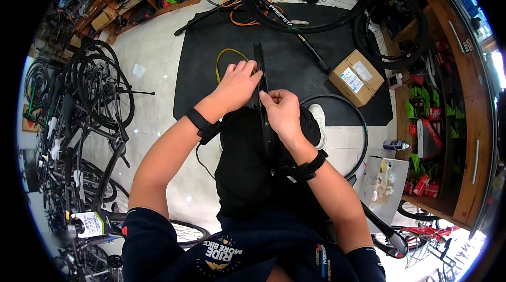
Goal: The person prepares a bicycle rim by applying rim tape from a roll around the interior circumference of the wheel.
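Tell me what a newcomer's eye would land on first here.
Probably the left hand and right hand, at the slim dark channel-shaped piece in the centre, with a yellow loop beside the left hand. Next, the large bicycle wheel at the top and the cardboard box on the black mat's right side.

A pale, glossy floor [163, 103] shows a broad black mat [200, 84] spread over it at twelve o'clock. On the mat, a brown cardboard box [343, 84] sits at two o'clock and a black tubular leg [314, 56] rests at one. A slip of white paper [138, 70] lies on the bare floor at ten; a spray can [395, 145] rests at three, near wooden shelves [472, 176] holding red and green packages [429, 138].
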The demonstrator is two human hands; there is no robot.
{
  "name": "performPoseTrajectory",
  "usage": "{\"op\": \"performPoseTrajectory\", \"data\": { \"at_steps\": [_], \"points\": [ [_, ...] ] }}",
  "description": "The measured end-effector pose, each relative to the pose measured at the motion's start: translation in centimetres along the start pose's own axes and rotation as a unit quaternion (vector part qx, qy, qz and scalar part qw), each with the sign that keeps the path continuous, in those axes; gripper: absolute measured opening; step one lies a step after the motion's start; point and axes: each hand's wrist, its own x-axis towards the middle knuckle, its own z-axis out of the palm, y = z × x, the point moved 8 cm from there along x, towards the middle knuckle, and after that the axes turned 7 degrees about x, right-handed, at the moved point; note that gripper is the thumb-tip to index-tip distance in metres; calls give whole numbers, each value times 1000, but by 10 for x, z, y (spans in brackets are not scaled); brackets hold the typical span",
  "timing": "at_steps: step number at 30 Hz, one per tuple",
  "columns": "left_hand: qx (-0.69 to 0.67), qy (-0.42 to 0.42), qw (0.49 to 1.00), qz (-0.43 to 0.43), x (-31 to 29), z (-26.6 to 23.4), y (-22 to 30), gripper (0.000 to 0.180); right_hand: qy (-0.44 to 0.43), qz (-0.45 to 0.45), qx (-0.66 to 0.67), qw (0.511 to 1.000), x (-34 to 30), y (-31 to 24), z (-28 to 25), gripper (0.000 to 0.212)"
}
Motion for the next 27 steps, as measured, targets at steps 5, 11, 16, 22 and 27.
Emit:
{"op": "performPoseTrajectory", "data": {
  "at_steps": [5, 11, 16, 22, 27],
  "points": [
    [-12, -82, 994, -67, 10, 4, 9, 57, 2, -6, -6, 1000, 1, -4, -1, 27],
    [-49, -59, 994, -77, 7, 22, 4, 67, -17, -2, -37, 999, 3, -6, -3, 35],
    [-67, -101, 989, -85, 4, 15, 0, 71, -19, -2, -42, 999, 0, -14, -6, 37],
    [-47, -151, 984, -86, 16, 20, -5, 69, -3, -48, -103, 994, -4, -21, 0, 36],
    [-17, -146, 987, -72, 19, 24, -3, 66, 5, -54, -117, 992, -10, -20, -1, 38]
  ]
}}
